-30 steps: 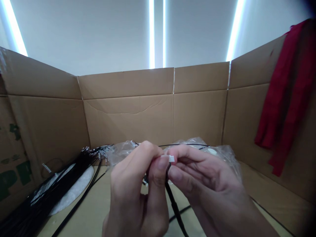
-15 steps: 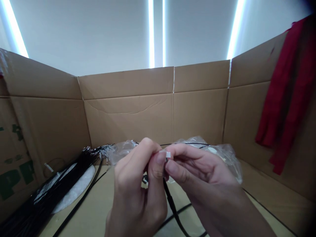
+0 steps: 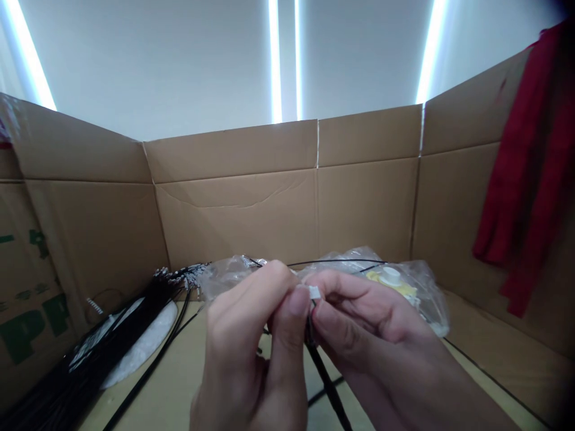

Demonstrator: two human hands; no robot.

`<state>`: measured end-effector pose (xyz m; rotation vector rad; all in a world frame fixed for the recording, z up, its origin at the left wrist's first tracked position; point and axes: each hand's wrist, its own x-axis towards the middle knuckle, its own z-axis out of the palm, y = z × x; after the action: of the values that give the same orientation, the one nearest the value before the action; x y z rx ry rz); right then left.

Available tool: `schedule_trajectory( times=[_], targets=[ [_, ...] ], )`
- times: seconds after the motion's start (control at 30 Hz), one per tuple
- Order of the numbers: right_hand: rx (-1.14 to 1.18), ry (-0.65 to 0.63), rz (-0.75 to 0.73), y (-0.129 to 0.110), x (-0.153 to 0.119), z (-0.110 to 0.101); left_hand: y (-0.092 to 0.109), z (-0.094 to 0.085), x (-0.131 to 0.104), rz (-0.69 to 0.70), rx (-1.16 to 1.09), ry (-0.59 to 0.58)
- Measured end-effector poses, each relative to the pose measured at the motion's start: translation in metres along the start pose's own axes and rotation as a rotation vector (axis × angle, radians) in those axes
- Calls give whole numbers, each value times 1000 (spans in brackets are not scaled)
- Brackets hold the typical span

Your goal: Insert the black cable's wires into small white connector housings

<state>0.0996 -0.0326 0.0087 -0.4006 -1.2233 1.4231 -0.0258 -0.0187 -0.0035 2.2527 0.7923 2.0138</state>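
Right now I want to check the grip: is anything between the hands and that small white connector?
Nothing visible. The left hand and right hand both pinch the white connector directly at their fingertips, the black cable hanging below.

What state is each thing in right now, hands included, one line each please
left hand: closed, pinching the white connector.
right hand: closed, pinching the white connector from the other side.
white connector: held between both hands' fingertips, at the end of the black cable.
black cable: hanging down from the connector.
plastic bag: crumpled, lying behind the hands.
cable bundle: lying flat at left.
red cloth: draped over the cardboard wall.
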Motion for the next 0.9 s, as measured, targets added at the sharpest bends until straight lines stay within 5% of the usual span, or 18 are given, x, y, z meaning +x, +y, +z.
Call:
schedule_trajectory(
  times=[0.13,0.33,0.6,0.9],
  targets=[
    [123,-103,110,2,-1,0,1,4,3,105,32,123],
    [299,-277,144,5,-1,-2,-1,5,8,214,6,98],
    [18,-41,41,5,-5,2,1,4,3,105,-35,44],
    [-87,-71,23,0,-2,2,4,-4,-2,-21,-105,47]
  ],
)
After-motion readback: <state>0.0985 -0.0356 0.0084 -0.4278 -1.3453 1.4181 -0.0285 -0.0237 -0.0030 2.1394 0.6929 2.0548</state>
